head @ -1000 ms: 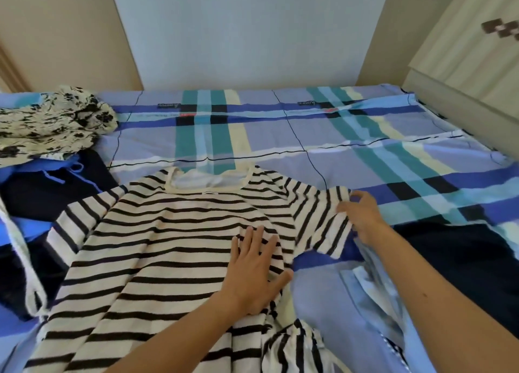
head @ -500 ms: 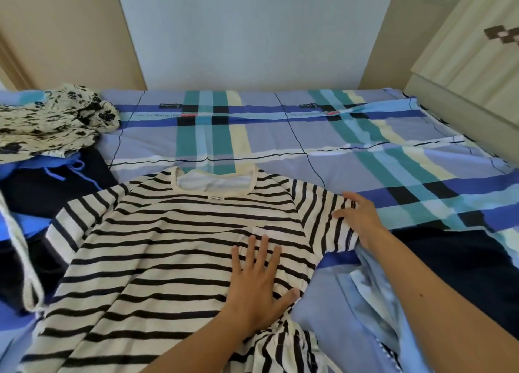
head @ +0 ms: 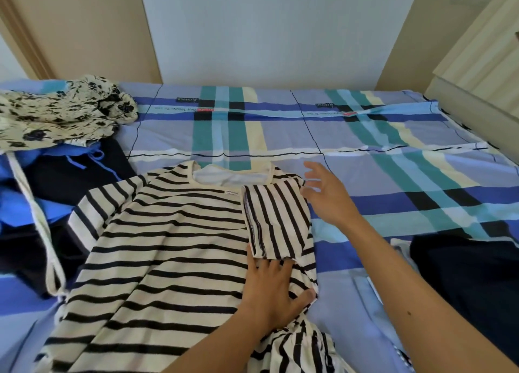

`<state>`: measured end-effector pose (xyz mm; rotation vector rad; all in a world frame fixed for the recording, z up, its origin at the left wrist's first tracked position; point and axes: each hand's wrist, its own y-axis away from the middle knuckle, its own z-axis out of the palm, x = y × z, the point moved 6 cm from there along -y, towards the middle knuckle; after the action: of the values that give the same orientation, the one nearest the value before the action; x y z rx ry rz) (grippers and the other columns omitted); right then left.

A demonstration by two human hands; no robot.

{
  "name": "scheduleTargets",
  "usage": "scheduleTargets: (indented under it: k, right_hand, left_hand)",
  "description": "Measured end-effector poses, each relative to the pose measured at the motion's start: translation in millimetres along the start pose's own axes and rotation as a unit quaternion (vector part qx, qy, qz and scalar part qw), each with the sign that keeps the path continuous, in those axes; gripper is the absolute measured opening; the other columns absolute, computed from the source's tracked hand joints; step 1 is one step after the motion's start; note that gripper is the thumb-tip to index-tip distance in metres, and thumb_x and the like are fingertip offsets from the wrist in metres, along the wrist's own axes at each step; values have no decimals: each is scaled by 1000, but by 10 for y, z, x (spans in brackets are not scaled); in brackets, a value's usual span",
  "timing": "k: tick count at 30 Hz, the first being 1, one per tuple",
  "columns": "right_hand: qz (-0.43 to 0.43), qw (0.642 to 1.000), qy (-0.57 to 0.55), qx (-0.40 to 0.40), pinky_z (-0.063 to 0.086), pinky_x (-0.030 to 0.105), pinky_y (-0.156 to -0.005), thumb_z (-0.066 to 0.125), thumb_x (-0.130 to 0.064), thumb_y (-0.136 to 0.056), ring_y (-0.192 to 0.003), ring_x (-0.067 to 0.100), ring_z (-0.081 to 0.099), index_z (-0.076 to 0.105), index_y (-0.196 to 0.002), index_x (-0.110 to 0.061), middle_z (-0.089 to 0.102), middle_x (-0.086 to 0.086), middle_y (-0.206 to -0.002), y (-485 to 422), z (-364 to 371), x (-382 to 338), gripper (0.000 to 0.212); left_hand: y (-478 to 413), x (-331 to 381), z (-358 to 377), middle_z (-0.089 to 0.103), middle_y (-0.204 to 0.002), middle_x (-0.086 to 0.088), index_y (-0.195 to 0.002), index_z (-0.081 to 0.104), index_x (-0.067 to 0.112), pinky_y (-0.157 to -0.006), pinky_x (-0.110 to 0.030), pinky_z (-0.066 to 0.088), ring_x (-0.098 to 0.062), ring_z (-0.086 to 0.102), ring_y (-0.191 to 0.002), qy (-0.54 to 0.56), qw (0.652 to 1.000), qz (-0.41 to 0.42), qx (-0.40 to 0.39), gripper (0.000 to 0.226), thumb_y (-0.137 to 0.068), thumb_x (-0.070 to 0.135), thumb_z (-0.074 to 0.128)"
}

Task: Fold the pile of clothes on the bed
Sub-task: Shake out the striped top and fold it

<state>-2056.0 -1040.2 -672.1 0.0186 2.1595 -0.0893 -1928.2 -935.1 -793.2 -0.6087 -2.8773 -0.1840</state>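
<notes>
Plaid bed (head: 365, 137) holds a striped shirt (head: 168, 246) laid flat, one sleeve (head: 276, 221) folded onto its chest. Left hand (head: 272, 285) presses flat on the shirt; right hand (head: 325, 196) hovers beside it, open, empty. Sleeve folding looks underway; the other sleeve (head: 98, 210) probably comes next.

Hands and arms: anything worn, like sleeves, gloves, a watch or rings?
Nothing shows. The left hand and right hand are bare, no gloves, rings or watch. Both forearms are sleeveless to the frame edge. The right forearm has one small dark spot.
</notes>
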Motion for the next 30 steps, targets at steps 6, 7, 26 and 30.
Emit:
scheduleTargets:
  k: [6, 7, 26, 30]
  right_hand:
    - [28, 974, 201, -97, 5, 37, -122, 27, -50, -103, -154, 23, 0, 20, -157, -27, 5, 0, -166, 384, 668, 943, 60]
    - [19, 961, 260, -88, 2, 38, -122, 14, -59, -96, -154, 23, -4, 16, -158, -31, 1, -2, -166, 417, 721, 1039, 68]
    - [-65, 975, 142, -157, 17, 29, -120, 60, -34, -97, -149, 15, 18, 22, -156, -24, 17, 0, -163, 341, 2130, -668, 71]
    - [-59, 971, 124, -194, 22, 22, -111, 61, -34, -97, -144, 14, 29, 26, -155, -23, 25, -1, -158, 363, 2407, -872, 69]
  left_hand:
    - [-44, 20, 86, 66, -124, -9, -127, 59, 19, -115, -65, 8, -34, 56, -123, 4, 999, 20, 46, 78, -83, 78, 34]
    - [-35, 38, 70, 60, -133, -12, -133, 55, 16, -116, -66, 3, -36, 49, -131, 4, 1000, 22, 14, 83, -84, 79, 31]
    - [849, -3893, -1239, 40, -147, -16, -149, 32, 5, -105, -44, 39, -34, 39, -136, 282, 833, -423, 219, 81, -89, 47, 67]
    - [716, -4108, -1447, 69, -94, -9, -97, 72, 11, -76, -39, 55, -29, 65, -93, 197, 891, -374, 164, 27, -91, 36, 66]
